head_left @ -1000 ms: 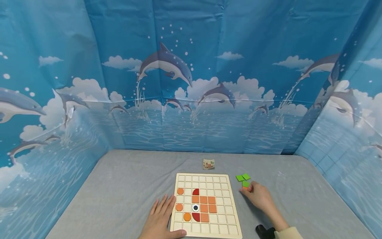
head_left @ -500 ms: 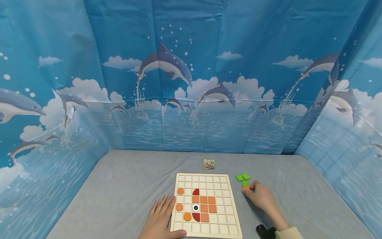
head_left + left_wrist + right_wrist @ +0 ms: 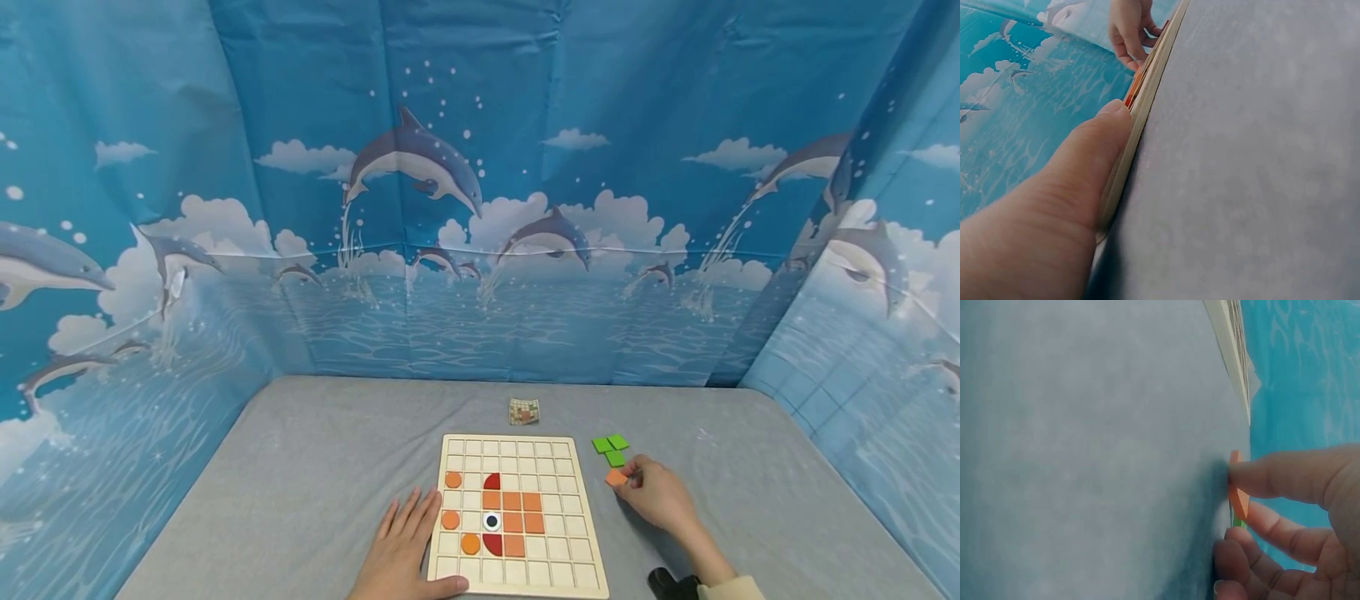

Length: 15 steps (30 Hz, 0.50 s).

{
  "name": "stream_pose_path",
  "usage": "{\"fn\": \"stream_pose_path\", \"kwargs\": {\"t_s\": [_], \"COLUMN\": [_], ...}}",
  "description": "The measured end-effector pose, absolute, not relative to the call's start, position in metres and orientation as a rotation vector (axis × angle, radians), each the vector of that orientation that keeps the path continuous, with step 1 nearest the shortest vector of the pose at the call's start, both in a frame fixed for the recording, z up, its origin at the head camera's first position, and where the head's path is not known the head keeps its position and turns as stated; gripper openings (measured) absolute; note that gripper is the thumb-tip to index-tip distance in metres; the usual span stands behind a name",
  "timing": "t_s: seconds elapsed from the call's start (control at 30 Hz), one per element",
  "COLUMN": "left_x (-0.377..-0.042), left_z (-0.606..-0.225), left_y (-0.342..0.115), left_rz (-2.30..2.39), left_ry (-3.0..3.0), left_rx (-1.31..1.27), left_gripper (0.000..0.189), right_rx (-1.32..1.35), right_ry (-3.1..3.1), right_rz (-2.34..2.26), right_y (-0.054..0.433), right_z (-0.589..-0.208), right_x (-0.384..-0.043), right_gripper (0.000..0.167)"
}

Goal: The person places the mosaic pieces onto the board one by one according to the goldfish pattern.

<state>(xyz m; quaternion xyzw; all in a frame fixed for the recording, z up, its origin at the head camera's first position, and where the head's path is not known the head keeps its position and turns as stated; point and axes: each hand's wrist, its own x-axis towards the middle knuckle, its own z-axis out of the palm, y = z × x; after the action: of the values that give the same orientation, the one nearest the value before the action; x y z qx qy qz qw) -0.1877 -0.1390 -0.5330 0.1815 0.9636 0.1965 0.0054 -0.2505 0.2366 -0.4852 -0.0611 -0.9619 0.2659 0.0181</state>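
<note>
A wooden grid board (image 3: 562, 573) lies on the grey cloth. My left hand (image 3: 401, 546) rests along its left edge with straight fingers, the thumb lying over the near left corner. To the right of the board, my right hand (image 3: 660, 497) pinches an orange square tile (image 3: 616, 477) between thumb and fingers. The right wrist view shows this tile (image 3: 1239, 487) tilted up, with a bit of green behind it. Several orange square tiles (image 3: 512, 523), two red quarter-round tiles (image 3: 492, 545), orange discs (image 3: 470, 544) and a black-and-white eye disc (image 3: 492, 522) sit in the grid.
Three green square tiles (image 3: 615, 458) lie just beyond my right hand. A small patterned card (image 3: 524, 412) lies behind the board. Dolphin-print curtains (image 3: 480, 317) enclose the back and sides of the table (image 3: 337, 442). A black strap-like object (image 3: 671, 583) is at my right wrist.
The orange tile has come away from the nearest green tile, toward me, with my right hand pinching it. That green tile now lies fully in sight. My left hand has stayed put.
</note>
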Motion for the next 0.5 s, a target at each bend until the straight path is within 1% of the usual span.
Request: {"fn": "stream_pose_path", "kwargs": {"t_s": [0.5], "left_x": [-0.1879], "left_z": [-0.5324], "left_y": [-0.1393], "left_rz": [0.616], "left_ry": [3.019], "left_rx": [0.582], "left_gripper": [0.114], "right_rx": [-0.144], "right_ry": [-2.9], "right_rz": [0.979], "right_y": [0.2387], "right_z": [-0.4873], "right_x": [-0.2426], "right_gripper": [0.019]}}
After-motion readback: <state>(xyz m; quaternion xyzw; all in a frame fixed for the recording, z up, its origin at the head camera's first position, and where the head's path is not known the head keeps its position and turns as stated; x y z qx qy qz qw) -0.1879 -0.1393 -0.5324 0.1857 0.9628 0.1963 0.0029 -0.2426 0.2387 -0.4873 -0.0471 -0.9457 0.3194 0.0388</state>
